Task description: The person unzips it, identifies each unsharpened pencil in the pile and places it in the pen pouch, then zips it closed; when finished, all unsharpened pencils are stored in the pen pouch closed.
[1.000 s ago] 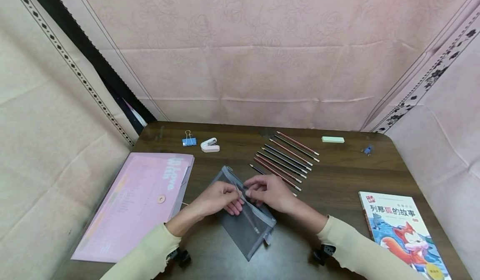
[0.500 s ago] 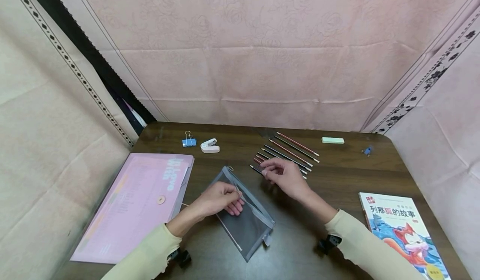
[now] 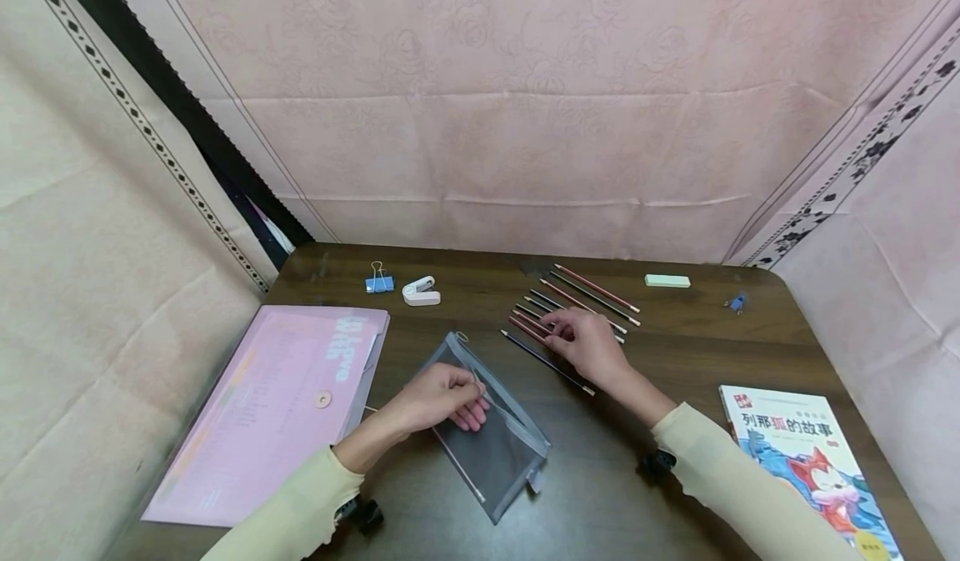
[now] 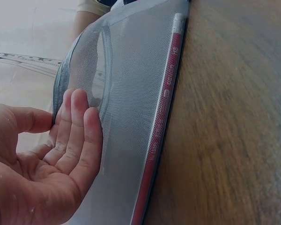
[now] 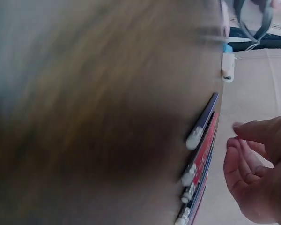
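My left hand pinches the opening edge of a grey mesh zipper pouch between thumb and fingers. Through the mesh, the left wrist view shows a red pencil lying along the pouch's lower side. Over a slanting row of pencils is my right hand, its fingers bent and the thumb near the index finger. In the right wrist view a gap separates that hand from the pencils, and nothing shows in its grasp. A black pencil lies nearest the pouch, with a red pencil behind it.
On the left lies a pink document folder. Behind it are a blue binder clip and a white stapler-like item. A pale green block, a small blue object and a picture book are on the right.
My right hand has left the pouch and moved away to the right, over the pencils. My left hand has stayed at the pouch's edge.
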Demonstrator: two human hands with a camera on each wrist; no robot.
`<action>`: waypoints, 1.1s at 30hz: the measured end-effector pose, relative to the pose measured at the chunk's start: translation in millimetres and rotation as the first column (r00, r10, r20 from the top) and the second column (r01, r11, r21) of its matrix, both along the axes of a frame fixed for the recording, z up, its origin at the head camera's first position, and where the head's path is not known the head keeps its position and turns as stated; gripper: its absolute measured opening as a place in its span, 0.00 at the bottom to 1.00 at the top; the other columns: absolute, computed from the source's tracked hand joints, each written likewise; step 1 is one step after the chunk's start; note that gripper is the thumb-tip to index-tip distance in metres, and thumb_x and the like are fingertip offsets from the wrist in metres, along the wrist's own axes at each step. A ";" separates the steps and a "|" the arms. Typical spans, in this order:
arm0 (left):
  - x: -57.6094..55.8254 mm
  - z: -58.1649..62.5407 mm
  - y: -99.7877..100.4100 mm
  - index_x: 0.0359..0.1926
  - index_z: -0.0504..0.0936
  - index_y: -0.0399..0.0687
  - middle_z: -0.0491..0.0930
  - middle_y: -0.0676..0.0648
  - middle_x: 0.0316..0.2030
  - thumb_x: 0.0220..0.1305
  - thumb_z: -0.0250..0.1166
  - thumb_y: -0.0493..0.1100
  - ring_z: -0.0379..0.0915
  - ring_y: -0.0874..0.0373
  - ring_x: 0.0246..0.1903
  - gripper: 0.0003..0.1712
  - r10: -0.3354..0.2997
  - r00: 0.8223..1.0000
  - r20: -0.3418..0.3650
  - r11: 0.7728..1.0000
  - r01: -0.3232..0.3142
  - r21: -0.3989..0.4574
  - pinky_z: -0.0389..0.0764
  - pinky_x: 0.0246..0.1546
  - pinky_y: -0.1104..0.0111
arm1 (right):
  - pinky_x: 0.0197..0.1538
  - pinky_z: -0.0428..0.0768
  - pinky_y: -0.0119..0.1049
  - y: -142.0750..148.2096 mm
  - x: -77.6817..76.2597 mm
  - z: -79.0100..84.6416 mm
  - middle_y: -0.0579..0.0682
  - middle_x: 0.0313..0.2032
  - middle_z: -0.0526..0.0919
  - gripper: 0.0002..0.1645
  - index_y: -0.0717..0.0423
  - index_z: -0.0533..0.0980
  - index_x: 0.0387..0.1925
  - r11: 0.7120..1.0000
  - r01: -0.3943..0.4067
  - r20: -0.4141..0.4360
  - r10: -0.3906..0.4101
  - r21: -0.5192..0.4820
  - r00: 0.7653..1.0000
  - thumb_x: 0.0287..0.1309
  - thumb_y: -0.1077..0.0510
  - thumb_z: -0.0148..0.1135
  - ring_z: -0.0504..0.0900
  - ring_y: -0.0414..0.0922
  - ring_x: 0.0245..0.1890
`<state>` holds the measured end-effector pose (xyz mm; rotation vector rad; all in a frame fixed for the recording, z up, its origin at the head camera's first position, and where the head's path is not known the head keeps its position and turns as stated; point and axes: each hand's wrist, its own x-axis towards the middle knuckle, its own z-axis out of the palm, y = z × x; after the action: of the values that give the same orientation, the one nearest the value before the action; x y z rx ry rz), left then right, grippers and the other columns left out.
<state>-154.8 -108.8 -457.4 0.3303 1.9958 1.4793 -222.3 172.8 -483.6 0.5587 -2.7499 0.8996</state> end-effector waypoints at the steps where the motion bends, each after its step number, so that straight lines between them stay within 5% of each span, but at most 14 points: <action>1: 0.0 -0.3 -0.3 0.39 0.82 0.37 0.86 0.41 0.31 0.70 0.56 0.46 0.85 0.52 0.30 0.16 0.000 1.000 -0.001 1.000 0.000 0.000 0.87 0.35 0.61 | 0.33 0.81 0.34 -0.2 -0.3 -0.8 0.44 0.31 0.85 0.14 0.48 0.83 0.42 1.000 -0.007 -0.006 0.007 0.021 1.000 0.51 0.59 0.72 0.81 0.37 0.29; 9: -1.3 -3.1 2.3 0.38 0.83 0.38 0.86 0.42 0.30 0.70 0.56 0.46 0.85 0.53 0.29 0.15 -0.003 1.000 -0.001 1.000 0.003 0.002 0.87 0.35 0.61 | 0.33 0.81 0.33 -0.7 0.4 -2.2 0.46 0.31 0.85 0.12 0.49 0.85 0.38 0.986 -0.040 0.007 0.040 0.159 0.999 0.50 0.62 0.71 0.79 0.37 0.29; 25: -0.8 1.0 -1.2 0.39 0.82 0.37 0.86 0.40 0.31 0.70 0.56 0.46 0.85 0.52 0.30 0.16 0.000 1.000 0.010 1.000 0.000 0.000 0.87 0.36 0.60 | 0.33 0.81 0.35 -9.8 -2.5 -2.0 0.42 0.31 0.86 0.13 0.46 0.84 0.40 0.970 -0.050 0.046 0.041 0.239 0.998 0.51 0.61 0.69 0.81 0.36 0.30; 33: -0.9 0.0 -0.5 0.39 0.83 0.38 0.86 0.41 0.31 0.70 0.57 0.47 0.85 0.52 0.30 0.16 0.001 1.000 0.011 1.000 -0.001 0.007 0.87 0.36 0.61 | 0.26 0.72 0.29 -11.1 1.7 18.8 0.36 0.28 0.81 0.16 0.41 0.82 0.42 0.983 -0.031 -0.112 0.052 0.182 0.992 0.49 0.58 0.67 0.75 0.34 0.24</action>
<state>-155.6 -109.3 -457.4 0.3232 1.9826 1.4866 -220.6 161.7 -464.9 0.6788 -2.7386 0.6081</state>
